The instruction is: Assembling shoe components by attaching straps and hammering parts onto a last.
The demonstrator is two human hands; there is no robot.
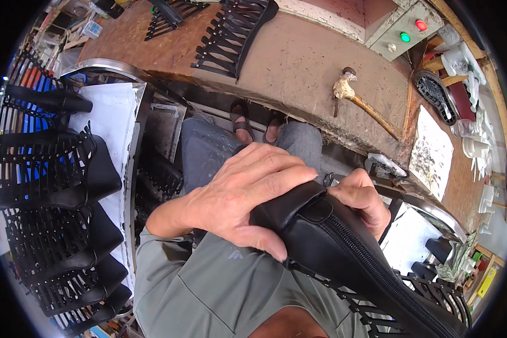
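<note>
I hold a black leather boot upper (pixel 343 248) with a zipper running along it, in front of my chest. My left hand (pixel 248 191) wraps over its upper end, fingers curled on top and thumb beneath. Gripping the same end from the far side is my right hand (pixel 363 194). The piece runs down to the lower right, where studded straps show along its edge. Below the hands are my grey trousers and sandalled feet (pixel 253 121).
Several black strappy boot uppers (pixel 50 174) lie stacked on a white-covered rack at the left. More lie on the brown workbench (pixel 298 62) ahead. A glue-caked brush (pixel 352 93), a shoe sole (pixel 436 96) and a control box with red and green lights (pixel 408 28) sit at the right.
</note>
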